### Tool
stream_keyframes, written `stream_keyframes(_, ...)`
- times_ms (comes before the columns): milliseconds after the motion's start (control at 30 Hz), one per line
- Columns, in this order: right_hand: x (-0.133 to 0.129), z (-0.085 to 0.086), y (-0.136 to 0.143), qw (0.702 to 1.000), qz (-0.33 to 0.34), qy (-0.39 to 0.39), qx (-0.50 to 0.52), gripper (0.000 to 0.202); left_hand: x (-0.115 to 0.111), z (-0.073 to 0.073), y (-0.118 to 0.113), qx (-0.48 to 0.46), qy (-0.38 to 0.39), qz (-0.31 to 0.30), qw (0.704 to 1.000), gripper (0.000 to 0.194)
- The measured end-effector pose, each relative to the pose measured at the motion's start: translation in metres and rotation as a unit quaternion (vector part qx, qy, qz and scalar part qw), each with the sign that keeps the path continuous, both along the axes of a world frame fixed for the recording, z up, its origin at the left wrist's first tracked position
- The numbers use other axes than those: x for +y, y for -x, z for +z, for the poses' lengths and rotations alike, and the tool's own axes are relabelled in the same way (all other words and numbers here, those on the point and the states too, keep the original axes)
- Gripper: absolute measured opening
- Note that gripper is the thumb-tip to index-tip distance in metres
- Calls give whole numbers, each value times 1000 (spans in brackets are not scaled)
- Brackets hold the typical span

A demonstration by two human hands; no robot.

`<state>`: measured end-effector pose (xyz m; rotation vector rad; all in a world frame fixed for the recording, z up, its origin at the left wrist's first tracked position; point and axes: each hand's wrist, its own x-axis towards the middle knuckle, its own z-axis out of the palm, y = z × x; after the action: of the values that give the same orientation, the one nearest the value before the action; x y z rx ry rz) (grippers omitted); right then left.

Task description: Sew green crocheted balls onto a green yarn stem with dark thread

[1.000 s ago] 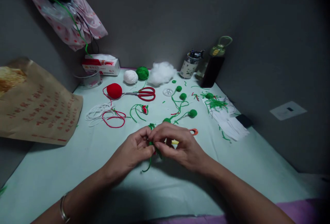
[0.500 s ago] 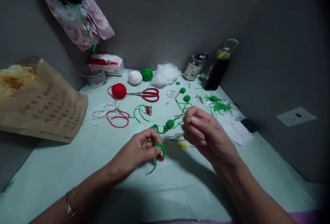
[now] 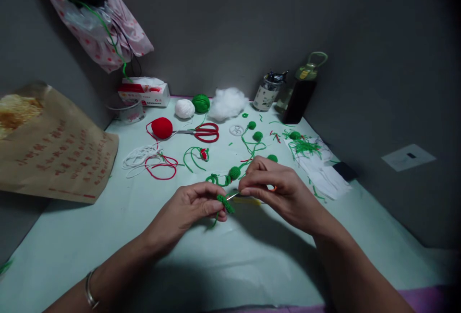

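My left hand (image 3: 201, 203) pinches a small green crocheted piece (image 3: 226, 204) between thumb and fingers. A green yarn tail (image 3: 213, 222) hangs below it. My right hand (image 3: 275, 188) is closed on a thin silver needle (image 3: 233, 196), its tip at the upper edge of the green piece. Whether yarn runs through the needle is hidden by the fingers. Under and behind my right hand lies a yellow-handled tool (image 3: 252, 201). Just beyond the hands are a green crocheted ball (image 3: 234, 173) and a curled green strip (image 3: 215, 179).
Behind lie red-handled scissors (image 3: 206, 132), a red yarn ball (image 3: 162, 128), a white one (image 3: 185, 109), a green one (image 3: 200, 103) and white stuffing (image 3: 228, 103). A paper bag (image 3: 72, 150) stands left; a bottle (image 3: 300, 94) and pen cup (image 3: 267, 93) stand at the back right.
My right hand has come down and left to the crocheted piece, and the needle now shows against it. The piece has turned in my left hand, hiding its red and white part.
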<state>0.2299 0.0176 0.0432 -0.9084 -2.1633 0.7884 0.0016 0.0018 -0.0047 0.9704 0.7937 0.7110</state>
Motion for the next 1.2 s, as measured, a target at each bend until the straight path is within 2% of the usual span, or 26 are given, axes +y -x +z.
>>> stream_keyframes(233, 1, -1, -1, 999, 3, -20, -34, 13, -1, 0, 1, 0, 2, -5, 1000, 13)
stream_keyframes(567, -1, -4, 4, 999, 22, 2, -37, 11, -1, 4, 1, 4, -3, -19, 1000, 15)
stream_keyframes(833, 2, -5, 2, 999, 11, 0, -37, 13, -1, 0, -1, -18, 12, 5, 1000, 17)
stream_keyframes(1200, 2, -5, 3, 999, 14, 18, -34, 14, 0, 0, -1, -23, 19, 9, 1000, 16)
